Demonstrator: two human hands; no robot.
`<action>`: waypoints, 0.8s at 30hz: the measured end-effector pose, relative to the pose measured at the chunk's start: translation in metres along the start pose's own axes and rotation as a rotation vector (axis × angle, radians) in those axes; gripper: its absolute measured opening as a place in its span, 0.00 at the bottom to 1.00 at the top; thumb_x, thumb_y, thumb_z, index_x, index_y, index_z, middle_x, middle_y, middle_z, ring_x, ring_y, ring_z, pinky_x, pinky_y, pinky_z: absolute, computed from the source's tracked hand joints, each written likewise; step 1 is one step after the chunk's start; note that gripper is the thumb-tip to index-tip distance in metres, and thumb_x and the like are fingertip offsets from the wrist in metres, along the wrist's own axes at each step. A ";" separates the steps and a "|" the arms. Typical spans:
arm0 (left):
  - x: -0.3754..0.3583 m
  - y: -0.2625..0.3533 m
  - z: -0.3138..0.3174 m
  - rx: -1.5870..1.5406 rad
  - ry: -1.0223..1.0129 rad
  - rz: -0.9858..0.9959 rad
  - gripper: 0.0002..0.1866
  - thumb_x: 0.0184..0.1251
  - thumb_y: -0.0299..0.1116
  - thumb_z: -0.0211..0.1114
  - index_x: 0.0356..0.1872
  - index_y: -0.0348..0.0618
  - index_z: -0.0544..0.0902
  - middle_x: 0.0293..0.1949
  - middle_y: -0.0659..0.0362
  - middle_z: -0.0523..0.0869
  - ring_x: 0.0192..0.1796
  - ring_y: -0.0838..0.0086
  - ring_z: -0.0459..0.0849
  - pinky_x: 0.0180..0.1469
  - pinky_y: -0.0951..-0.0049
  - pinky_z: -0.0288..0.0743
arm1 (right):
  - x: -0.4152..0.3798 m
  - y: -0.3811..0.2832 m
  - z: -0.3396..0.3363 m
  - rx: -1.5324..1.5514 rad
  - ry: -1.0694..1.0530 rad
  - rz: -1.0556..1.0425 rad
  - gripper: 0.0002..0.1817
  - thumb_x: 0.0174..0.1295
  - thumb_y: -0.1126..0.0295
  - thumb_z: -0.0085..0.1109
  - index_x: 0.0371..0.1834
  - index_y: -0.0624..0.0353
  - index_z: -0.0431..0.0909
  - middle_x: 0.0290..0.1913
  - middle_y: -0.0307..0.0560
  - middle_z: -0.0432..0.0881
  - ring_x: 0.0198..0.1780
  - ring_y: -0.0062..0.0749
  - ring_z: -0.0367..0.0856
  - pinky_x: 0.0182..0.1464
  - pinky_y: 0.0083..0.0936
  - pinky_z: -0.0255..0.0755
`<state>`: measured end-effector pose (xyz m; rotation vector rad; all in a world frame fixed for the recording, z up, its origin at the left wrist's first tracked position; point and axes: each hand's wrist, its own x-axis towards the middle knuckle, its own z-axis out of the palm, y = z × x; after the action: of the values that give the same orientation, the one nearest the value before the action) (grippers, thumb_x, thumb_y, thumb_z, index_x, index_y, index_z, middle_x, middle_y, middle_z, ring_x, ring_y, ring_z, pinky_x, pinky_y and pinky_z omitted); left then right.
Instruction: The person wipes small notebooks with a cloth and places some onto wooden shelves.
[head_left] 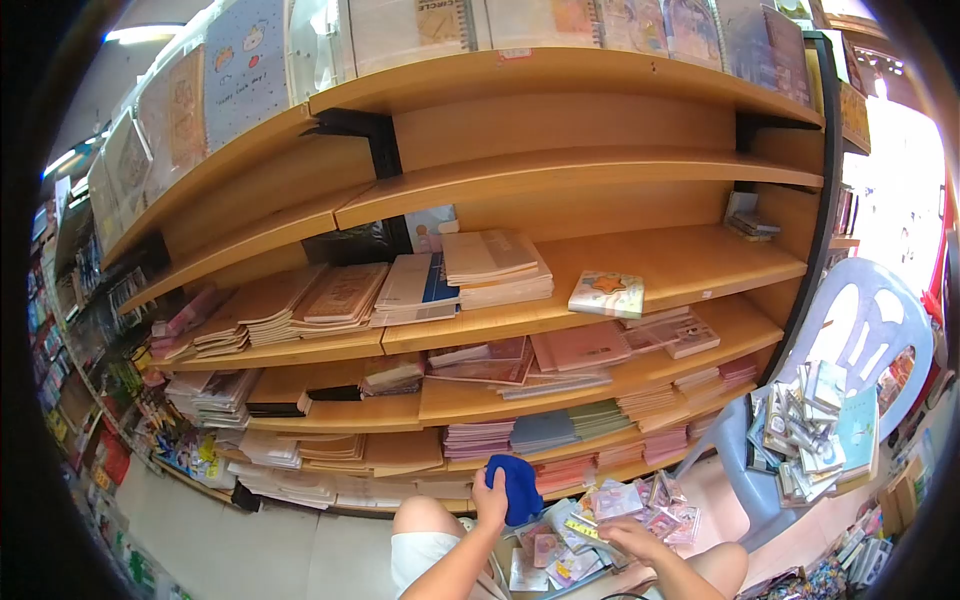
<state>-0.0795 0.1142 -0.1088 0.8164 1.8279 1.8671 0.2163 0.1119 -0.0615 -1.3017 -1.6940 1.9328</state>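
Note:
A bunched blue cloth (517,490) is gripped in my left hand (489,497), held up in front of the lowest shelves. My right hand (632,538) is closed on the edge of a small notebook (584,529) with a yellow-green strip, low over a pile of small packs. That pile of small notebooks and plastic-wrapped packs (660,522) lies on the floor between my knees, pink, white and pastel. The underside of the held notebook is hidden.
Wooden shelves (600,255) curve across the view with stacks of brown notebooks (497,260) and a picture-covered book (607,293). On the right, a blue plastic chair (735,455) carries a heap of small books (805,425). More goods line the left side.

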 end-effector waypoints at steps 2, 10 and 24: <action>-0.002 0.012 0.007 -0.106 -0.100 -0.020 0.15 0.65 0.37 0.62 0.45 0.36 0.76 0.38 0.55 0.82 0.40 0.73 0.78 0.46 0.72 0.72 | 0.002 0.005 -0.008 -0.349 0.147 -0.196 0.25 0.52 0.55 0.61 0.49 0.60 0.78 0.42 0.48 0.77 0.45 0.33 0.75 0.54 0.26 0.66; -0.067 0.034 0.008 0.205 -1.158 0.113 0.30 0.58 0.45 0.67 0.55 0.35 0.72 0.49 0.52 0.78 0.52 0.67 0.76 0.57 0.70 0.67 | 0.016 0.017 -0.028 0.089 -0.231 -0.007 0.24 0.54 0.62 0.59 0.54 0.56 0.69 0.50 0.44 0.70 0.52 0.29 0.68 0.52 0.24 0.64; -0.105 0.080 0.019 0.649 -0.702 0.244 0.26 0.48 0.52 0.68 0.42 0.42 0.78 0.40 0.51 0.83 0.43 0.55 0.81 0.42 0.59 0.74 | 0.032 0.016 0.003 0.548 0.216 0.218 0.32 0.65 0.40 0.41 0.65 0.46 0.57 0.60 0.47 0.66 0.61 0.39 0.66 0.56 0.54 0.66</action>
<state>0.0208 0.0554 -0.0438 1.7125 1.8790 0.8532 0.2020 0.1274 -0.0906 -1.4384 -0.8607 2.0748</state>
